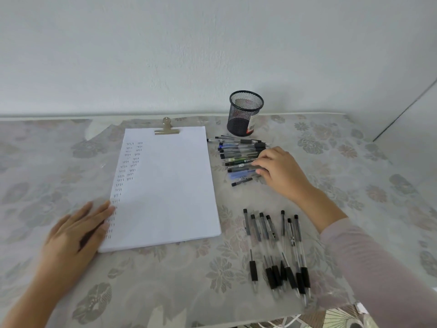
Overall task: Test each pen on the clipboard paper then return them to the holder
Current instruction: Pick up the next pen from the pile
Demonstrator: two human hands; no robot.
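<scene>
A white sheet [165, 185] lies clipped on the clipboard, with short pen marks down its left side. My left hand [78, 230] rests flat at the paper's lower left corner, fingers straight. My right hand [281, 169] reaches over a pile of several pens [238, 155] lying sideways to the right of the paper; its fingertips touch the pens, and whether they pinch one cannot be told. A second group of several black-grip pens [276, 252] lies nearer me. The black mesh holder [244, 113] stands upright behind the pile and looks empty.
A metal clip [166, 129] holds the paper at its top edge. The table [354, 162] wears a floral cloth and meets a pale wall at the back. Its near edge shows at the bottom right.
</scene>
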